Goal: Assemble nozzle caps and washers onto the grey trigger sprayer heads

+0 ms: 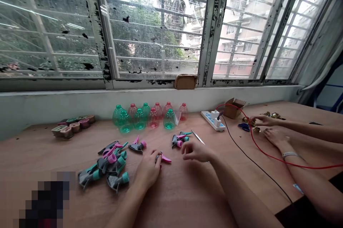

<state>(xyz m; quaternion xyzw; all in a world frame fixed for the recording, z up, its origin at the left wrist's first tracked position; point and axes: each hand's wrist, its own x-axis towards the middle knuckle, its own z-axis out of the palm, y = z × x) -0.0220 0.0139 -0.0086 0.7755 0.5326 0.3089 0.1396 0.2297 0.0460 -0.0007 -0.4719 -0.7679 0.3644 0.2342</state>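
My left hand (148, 169) is closed around a trigger spray head; its pink trigger (166, 159) sticks out to the right, while most of the body is hidden by the fingers. My right hand (197, 152) hovers to the right, fingers curved and apart, with nothing visible in it. Just beyond it lie a few spray heads (177, 141) in grey, pink and teal. A slim silver tool (197, 136) is partly covered by that hand. Left of my left hand is a pile of spray heads (107, 163), and a single pink-collared one (137, 146) lies behind.
Several clear green bottles (124, 122) and red bottles (153, 119) stand by the wall. A power strip (213, 120) has a red cable (254, 142) and black cable (241, 151). At right, another person's hands (274, 138) handle brass-coloured parts near a cardboard box (234, 109). Stacked small blocks (72, 126) sit left.
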